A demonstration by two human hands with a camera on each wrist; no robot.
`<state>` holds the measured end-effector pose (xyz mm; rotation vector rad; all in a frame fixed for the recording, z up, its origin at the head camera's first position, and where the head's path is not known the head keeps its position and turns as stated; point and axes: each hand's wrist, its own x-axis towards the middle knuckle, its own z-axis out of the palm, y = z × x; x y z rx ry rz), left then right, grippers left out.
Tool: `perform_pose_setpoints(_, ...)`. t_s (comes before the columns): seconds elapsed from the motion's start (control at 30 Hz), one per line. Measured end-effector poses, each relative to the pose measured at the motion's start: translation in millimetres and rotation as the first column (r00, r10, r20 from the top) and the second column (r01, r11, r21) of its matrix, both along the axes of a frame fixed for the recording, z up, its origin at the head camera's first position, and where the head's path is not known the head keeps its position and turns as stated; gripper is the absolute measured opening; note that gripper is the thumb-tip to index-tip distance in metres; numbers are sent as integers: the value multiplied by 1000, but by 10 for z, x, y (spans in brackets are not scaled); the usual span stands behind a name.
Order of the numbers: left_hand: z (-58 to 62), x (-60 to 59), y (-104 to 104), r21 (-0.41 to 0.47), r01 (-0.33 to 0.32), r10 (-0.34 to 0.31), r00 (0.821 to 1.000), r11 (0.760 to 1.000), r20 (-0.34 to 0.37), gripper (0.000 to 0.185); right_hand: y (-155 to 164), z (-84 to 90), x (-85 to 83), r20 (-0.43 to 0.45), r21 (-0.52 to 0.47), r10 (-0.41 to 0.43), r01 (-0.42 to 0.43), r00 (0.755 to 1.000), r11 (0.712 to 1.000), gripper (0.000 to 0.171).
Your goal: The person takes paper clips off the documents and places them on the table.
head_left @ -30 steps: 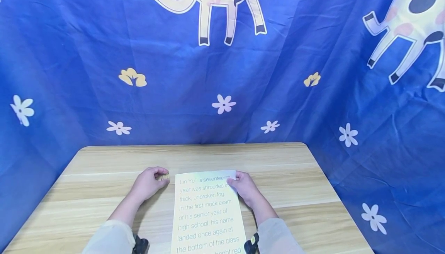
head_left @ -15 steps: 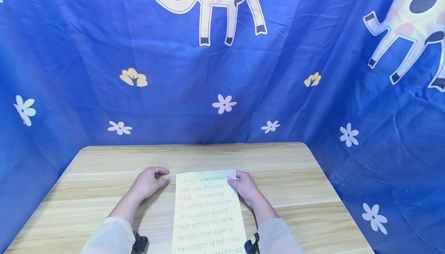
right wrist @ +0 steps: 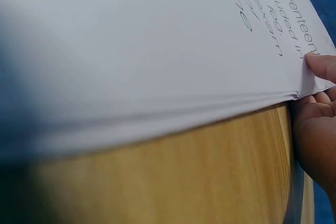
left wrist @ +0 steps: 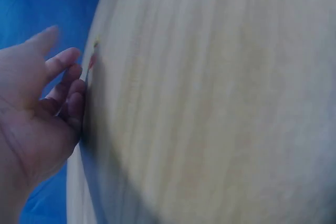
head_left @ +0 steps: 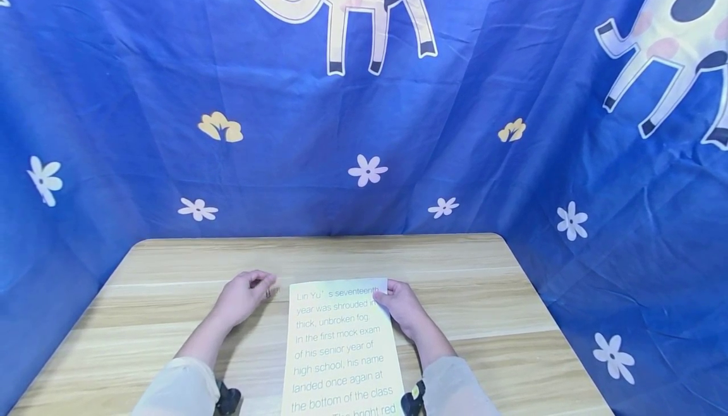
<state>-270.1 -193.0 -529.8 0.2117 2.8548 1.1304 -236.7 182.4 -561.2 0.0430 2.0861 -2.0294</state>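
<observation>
A stack of pale printed sheets (head_left: 341,353) lies on the wooden table (head_left: 466,289) in front of me. My right hand (head_left: 382,296) pinches its far right corner, which the right wrist view shows lifted off the table (right wrist: 184,171): thumb on top of the sheets (right wrist: 157,51), fingers under them (right wrist: 317,85). My left hand (head_left: 266,284) rests on the table left of the sheets, fingers loosely curled. A tiny yellow and red item (left wrist: 94,55) lies just beyond its fingertips (left wrist: 73,56), thumb held apart. What the item is I cannot make out.
Blue cloth with flowers and spotted animals (head_left: 364,119) hangs behind the table and down both sides. The table's far edge (head_left: 318,236) meets it. Black wrist cameras (head_left: 227,398) sit at my cuffs.
The left hand's fingers have curled slightly over the small yellow item, which now shows less in the head view. The right hand and the sheets have stayed put.
</observation>
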Motion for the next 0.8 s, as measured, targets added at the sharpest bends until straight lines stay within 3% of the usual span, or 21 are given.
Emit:
perform_pose_setpoints(0.13,88,13,-28,50,-46,47,999,998,-17,63,6,30,0,-3,17,3,-3,1000,1000,30)
perform_pose_setpoints(0.4,307,112,0,108,-58,67,994,992,-84,59,28,68,9,6,41,-5,5,1000,999,31)
perform_pose_setpoints(0.57,375,284,18,123,-50,63,993,991,-104,56,-1,88,99,-12,140,-54,55,998,989,30)
perform_pose_setpoints(0.8,373,551,25,99,-37,51,989,994,-140,45,-139,150,199,-76,286,-135,151,988,946,26)
